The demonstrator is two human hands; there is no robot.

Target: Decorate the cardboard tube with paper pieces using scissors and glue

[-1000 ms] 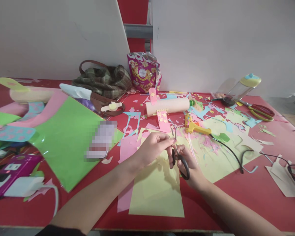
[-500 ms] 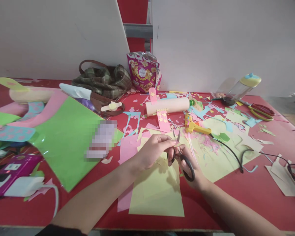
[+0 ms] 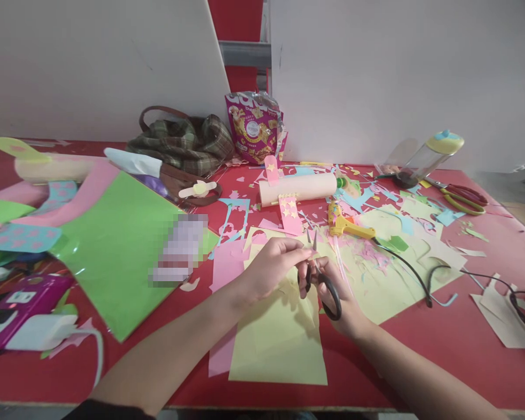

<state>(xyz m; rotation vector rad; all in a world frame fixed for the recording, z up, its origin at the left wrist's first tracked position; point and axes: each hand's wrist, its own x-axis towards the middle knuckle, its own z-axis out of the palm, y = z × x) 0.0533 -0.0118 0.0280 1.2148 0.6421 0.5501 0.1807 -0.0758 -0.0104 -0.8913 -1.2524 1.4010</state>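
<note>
I have the right hand (image 3: 335, 274) around the scissors (image 3: 335, 291), blades parted, over the middle of the surface (image 3: 446, 326); the left hand (image 3: 273, 265) pinches what looks like a small paper piece (image 3: 314, 254) beside them. I judge cutting under way: scraps (image 3: 378, 255) lie about, and the tube (image 3: 301, 188) already carries starred pink strips (image 3: 290, 214). How much remains I can't tell. Near the far edge, I can't see inside the snack bag (image 3: 254, 128); the lidded clear bottle (image 3: 429, 158) shows something dark at its base.
</note>
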